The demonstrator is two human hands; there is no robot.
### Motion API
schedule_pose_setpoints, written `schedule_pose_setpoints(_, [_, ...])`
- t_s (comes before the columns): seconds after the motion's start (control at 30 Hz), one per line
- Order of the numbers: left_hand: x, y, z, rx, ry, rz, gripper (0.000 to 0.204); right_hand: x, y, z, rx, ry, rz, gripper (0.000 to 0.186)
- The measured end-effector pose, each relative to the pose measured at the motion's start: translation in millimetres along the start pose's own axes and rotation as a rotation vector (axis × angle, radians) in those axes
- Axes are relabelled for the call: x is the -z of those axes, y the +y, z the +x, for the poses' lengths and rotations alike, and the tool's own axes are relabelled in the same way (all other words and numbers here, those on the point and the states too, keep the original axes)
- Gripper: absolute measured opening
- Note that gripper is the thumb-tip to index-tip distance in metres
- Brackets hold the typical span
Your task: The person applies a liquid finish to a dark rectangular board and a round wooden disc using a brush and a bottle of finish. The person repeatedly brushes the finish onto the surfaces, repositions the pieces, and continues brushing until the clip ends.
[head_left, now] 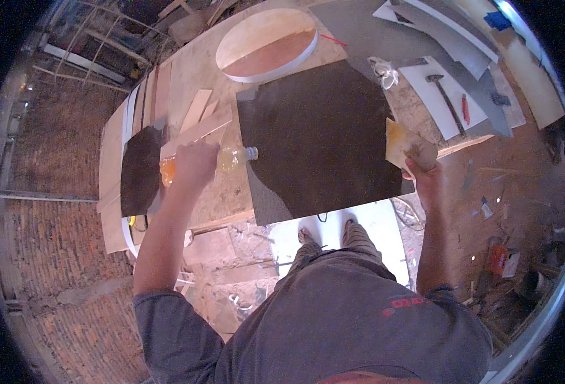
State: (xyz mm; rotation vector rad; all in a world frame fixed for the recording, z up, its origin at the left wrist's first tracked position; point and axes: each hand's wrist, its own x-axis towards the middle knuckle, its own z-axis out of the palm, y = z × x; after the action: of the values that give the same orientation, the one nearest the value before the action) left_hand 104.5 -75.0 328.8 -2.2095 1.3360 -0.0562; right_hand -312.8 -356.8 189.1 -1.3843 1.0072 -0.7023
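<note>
My left hand [194, 164] grips a clear plastic bottle [233, 157] of yellowish liquid, laid sideways with its capped neck pointing at the left edge of a large dark board [314, 128] on the plywood bench [193, 70]. My right hand [422, 168] holds a stained, yellowish flat scrap [405, 144], like a piece of card, at the board's right edge. Much of the board looks dark and coated; its lower left corner is lighter grey.
An oval wooden piece [266, 43] with a pale rim lies beyond the board. A smaller dark panel [140, 169] and wood strips [196, 125] sit left. A hammer [445, 96] rests on white sheets at the right. Rubble and scraps cover the floor around my feet [330, 233].
</note>
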Motion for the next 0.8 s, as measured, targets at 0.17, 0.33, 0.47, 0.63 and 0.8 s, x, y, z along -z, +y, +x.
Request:
schedule_pose_setpoints(0.17, [14,7,8,-0.021,0.042,0.093,0.017,12,20,7,-0.028,-0.029,-0.005,0.031])
schedule_pose_setpoints(0.33, [14,14,9,-0.028,0.035,0.126,0.021,20,21,13,-0.083,-0.058,-0.074,0.027])
schedule_pose_setpoints(0.47, [13,16,12,-0.026,0.026,0.138,0.025,19,13,10,-0.046,-0.041,0.025,0.028])
schedule_pose_setpoints(0.63, [6,15,15,-0.004,-0.007,0.090,0.028,19,20,11,-0.051,-0.011,0.094,0.030])
schedule_pose_setpoints(0.8, [0,11,11,0.008,-0.004,0.073,0.032,25,26,19,-0.021,-0.095,-0.009,0.031])
